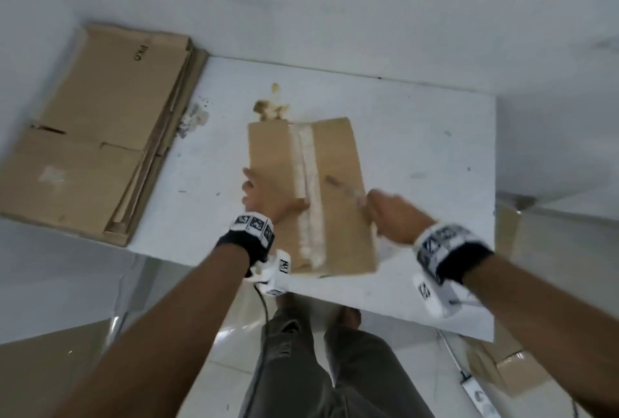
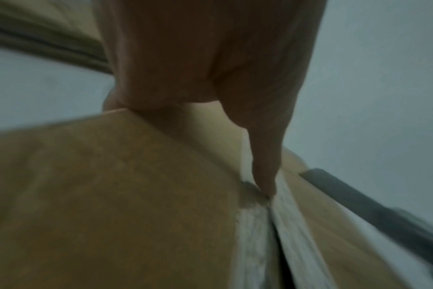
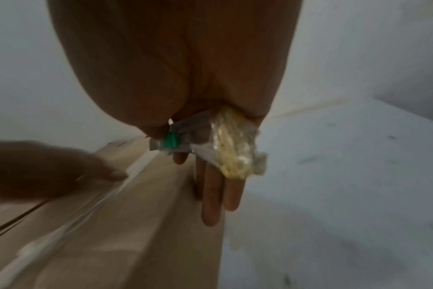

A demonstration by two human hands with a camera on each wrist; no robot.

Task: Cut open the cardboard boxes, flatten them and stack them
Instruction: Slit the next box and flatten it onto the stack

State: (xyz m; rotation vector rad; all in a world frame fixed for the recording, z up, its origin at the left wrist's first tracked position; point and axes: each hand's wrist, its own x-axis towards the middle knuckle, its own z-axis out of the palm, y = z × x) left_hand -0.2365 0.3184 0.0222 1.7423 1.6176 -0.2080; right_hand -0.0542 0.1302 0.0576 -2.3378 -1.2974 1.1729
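Observation:
A brown cardboard box [image 1: 335,156] lies on the white table [image 1: 435,149], with a strip of white tape [image 1: 310,183] along its top seam. My left hand [image 1: 274,193] holds the box's left side: the fingers wrap over the edge and the thumb [image 2: 265,166] presses beside the tape [image 2: 255,234]. My right hand [image 1: 392,216] grips a cutter [image 3: 185,140] that has a green knob and a yellowish wrapping. Its blurred blade [image 1: 345,188] points over the right flap towards the seam. Two right fingers [image 3: 210,195] stretch down the box's right side [image 3: 148,224].
A stack of flattened cardboard [image 1: 93,122] lies at the table's left end against the wall. Brown scraps [image 1: 271,109] sit behind the box. More cardboard [image 1: 509,233] and a power strip [image 1: 475,394] are on the floor to the right.

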